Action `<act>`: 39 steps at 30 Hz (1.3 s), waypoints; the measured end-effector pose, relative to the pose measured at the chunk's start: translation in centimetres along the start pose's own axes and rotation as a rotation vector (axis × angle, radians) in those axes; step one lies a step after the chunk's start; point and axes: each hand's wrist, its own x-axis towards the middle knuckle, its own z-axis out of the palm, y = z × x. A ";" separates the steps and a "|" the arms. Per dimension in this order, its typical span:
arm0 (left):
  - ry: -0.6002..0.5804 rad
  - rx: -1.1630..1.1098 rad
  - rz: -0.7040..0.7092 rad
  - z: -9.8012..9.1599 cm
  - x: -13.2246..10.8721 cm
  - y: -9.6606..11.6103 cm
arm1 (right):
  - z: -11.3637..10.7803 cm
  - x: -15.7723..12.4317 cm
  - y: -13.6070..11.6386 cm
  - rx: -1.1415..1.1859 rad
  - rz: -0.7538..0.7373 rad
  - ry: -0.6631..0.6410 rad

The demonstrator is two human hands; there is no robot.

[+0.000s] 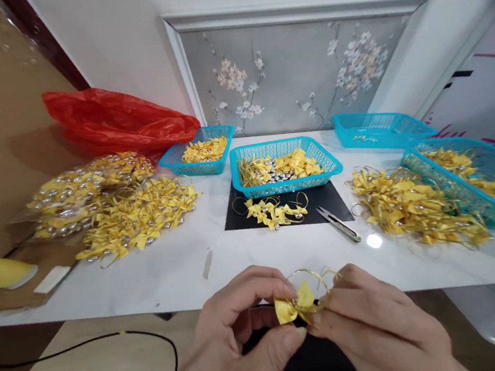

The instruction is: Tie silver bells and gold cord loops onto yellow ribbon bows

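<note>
A yellow ribbon bow [296,307] with a gold cord loop is held up between both hands at the table's front edge. My left hand [253,320] pinches the bow's left side between thumb and fingers. My right hand [372,320] closes on its right side, where the gold cord [323,278] rises in a loop; the fingertips partly hide the grip. Beyond them, several finished-looking bows [274,211] with silver beads lie on a black mat [237,219]. Small thread snips [339,224] rest at the mat's right edge.
A blue basket [289,188] of bows, beads and gold cords stands on the mat's back. Bow piles lie left [144,214] and right [408,204]. More blue baskets [196,167] [383,130] [464,186] stand around, with a red plastic bag [112,120] at back left.
</note>
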 end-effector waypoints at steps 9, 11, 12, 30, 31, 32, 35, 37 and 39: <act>0.076 0.156 0.094 -0.1 0.1 0.1 | -1.3 0.9 -1.0 0.054 0.293 -0.007; 0.084 0.177 0.114 0.0 0.0 0.1 | -1.2 1.2 -1.1 0.069 0.368 -0.010; 0.089 0.183 0.125 0.0 0.0 0.1 | -1.1 1.3 -1.1 0.070 0.369 -0.032; 0.022 0.008 0.018 0.2 0.5 0.5 | -0.2 1.7 -1.3 -0.032 0.278 -0.047; 0.031 0.006 0.022 0.2 0.6 0.4 | -0.2 1.7 -1.3 -0.024 0.279 -0.052; 0.038 0.009 0.028 0.2 0.6 0.4 | -0.3 1.8 -1.3 -0.016 0.277 -0.056; 0.068 0.036 0.032 0.0 0.6 0.3 | -0.8 2.2 -1.0 -0.009 0.287 -0.062; 0.092 0.051 0.054 -0.1 0.6 0.2 | -1.4 2.5 -0.9 -0.014 0.310 -0.089; 0.116 0.081 0.081 -0.1 0.6 0.2 | -2.0 2.6 -0.8 -0.027 0.320 -0.137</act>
